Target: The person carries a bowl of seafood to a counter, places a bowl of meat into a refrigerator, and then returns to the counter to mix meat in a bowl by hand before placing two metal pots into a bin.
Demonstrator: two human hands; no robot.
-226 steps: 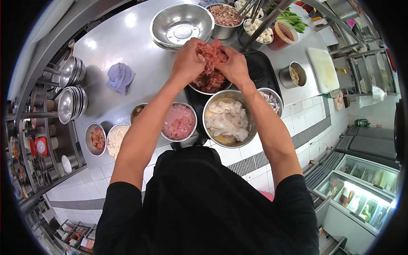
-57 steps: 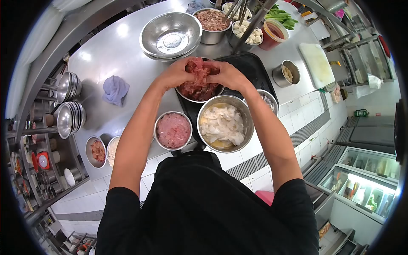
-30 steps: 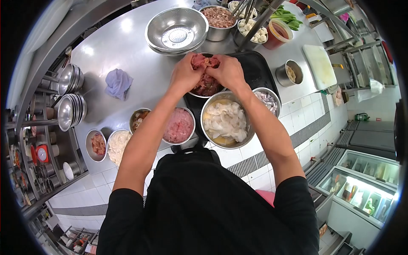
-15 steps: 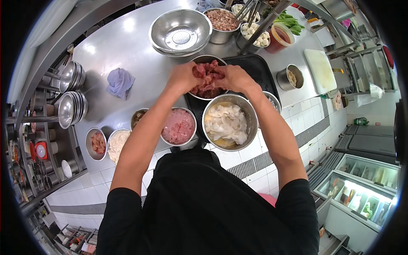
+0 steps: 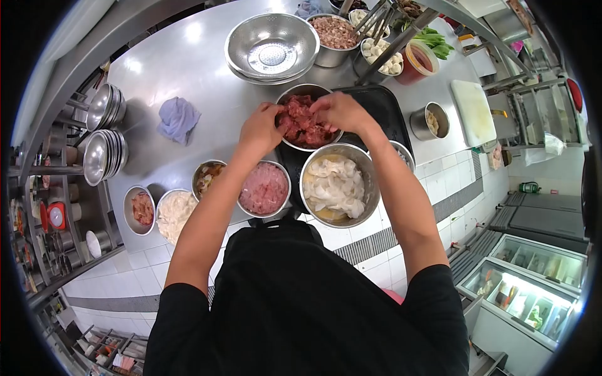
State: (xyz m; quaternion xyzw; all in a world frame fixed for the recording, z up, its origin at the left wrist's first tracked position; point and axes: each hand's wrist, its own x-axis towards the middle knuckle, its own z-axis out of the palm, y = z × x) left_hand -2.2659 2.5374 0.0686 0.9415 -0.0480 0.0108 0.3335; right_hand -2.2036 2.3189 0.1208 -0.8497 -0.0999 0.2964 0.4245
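Observation:
Chunks of dark red raw meat (image 5: 305,123) fill a steel bowl (image 5: 308,88) on a black tray. My left hand (image 5: 261,130) is at the bowl's left rim, its fingers curled over onto the meat. From the right, my right hand (image 5: 346,113) reaches inside with bent fingers gripping the meat; some fingertips are hidden among the pieces. Just below, under my right forearm, a steel pot (image 5: 374,178) holds pale white slices (image 5: 335,185) in yellowish liquid. A bowl of pink minced meat (image 5: 265,188) is next to my left forearm.
Stacked steel strainers (image 5: 241,44) stand behind the meat bowl. The black tray (image 5: 382,106) extends right, towards a small steel pot (image 5: 429,120) and a white cutting board (image 5: 473,114). A bluish cloth (image 5: 179,119) lies left. A metal post (image 5: 398,44) rises among the containers at the back.
My hands have drawn slightly apart over the meat, the left one moving left towards the rim. The meat pieces lie differently. The whole view has shifted slightly.

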